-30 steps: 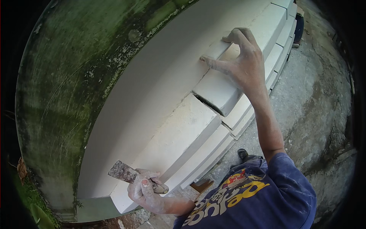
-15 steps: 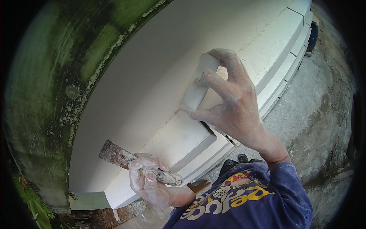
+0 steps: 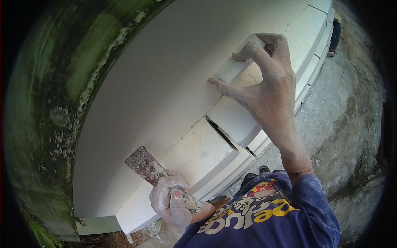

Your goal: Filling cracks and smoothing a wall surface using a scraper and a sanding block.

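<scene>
My left hand (image 3: pixel 170 202), dusted white, is closed round the handle of a putty knife (image 3: pixel 145 165). The knife's broad blade is crusted with dried residue and points up and left, over the white surface. My right hand (image 3: pixel 271 80) grips a pale, smooth rectangular pad (image 3: pixel 232 71) along its sides, thumb at the near end and fingers over the far end. The pad lies against the seam where the smooth white curved panel (image 3: pixel 165 91) meets the white ledge (image 3: pixel 202 146). Whether it is rigid or flexible I cannot tell.
A dark gap (image 3: pixel 221 132) splits the ledge, with more white steps below it. A green, mould-stained wall (image 3: pixel 62 95) curves along the left. Rough grey concrete ground (image 3: pixel 331 111) lies to the right. Plants (image 3: pixel 43 235) grow at the lower left.
My right hand has slid the pad farther up and right along the seam, uncovering the gap in the ledge. My left hand with the putty knife has shifted slightly right and down.
</scene>
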`<action>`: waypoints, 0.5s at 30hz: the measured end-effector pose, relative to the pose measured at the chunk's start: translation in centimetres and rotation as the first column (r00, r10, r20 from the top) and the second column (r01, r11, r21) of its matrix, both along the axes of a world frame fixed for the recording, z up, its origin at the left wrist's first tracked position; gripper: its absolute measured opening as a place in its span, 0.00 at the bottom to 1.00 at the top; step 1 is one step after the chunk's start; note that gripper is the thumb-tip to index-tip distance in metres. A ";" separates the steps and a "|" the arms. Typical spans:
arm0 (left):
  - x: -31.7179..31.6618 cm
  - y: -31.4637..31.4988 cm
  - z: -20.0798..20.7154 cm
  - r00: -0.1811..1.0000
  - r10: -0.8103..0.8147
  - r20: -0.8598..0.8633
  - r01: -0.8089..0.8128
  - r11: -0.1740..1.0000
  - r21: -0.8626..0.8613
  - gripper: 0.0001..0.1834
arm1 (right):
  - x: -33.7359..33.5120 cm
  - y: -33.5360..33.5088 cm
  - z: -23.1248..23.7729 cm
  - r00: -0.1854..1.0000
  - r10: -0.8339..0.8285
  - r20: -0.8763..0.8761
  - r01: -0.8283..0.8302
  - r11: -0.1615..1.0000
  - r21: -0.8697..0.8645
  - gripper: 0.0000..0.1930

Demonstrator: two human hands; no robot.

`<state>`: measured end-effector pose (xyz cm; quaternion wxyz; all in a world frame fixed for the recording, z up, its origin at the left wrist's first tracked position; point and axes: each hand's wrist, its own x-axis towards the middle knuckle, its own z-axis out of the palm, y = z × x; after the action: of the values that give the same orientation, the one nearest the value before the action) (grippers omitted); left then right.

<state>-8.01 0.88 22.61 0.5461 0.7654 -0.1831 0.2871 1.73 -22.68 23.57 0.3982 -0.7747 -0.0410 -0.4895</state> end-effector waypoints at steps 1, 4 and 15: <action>0.2 -0.2 0.0 1.000 -0.001 0.008 0.001 1.000 0.010 0.19 | -0.7 1.3 0.3 1.000 -0.019 -0.004 0.018 1.000 -0.024 0.25; 0.4 -0.4 -0.1 1.000 -0.003 0.022 0.003 1.000 -0.002 0.19 | -0.7 1.9 -0.1 1.000 0.000 0.009 0.000 0.999 -0.055 0.24; 0.3 0.7 -0.3 0.996 -0.049 0.077 0.049 0.999 0.004 0.20 | -0.2 1.3 -0.2 0.998 -0.064 0.012 0.064 0.997 -0.053 0.24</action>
<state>-7.72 1.59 22.33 0.5446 0.7498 -0.2229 0.3026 1.57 -21.34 23.41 0.3612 -0.7836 -0.0313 -0.5046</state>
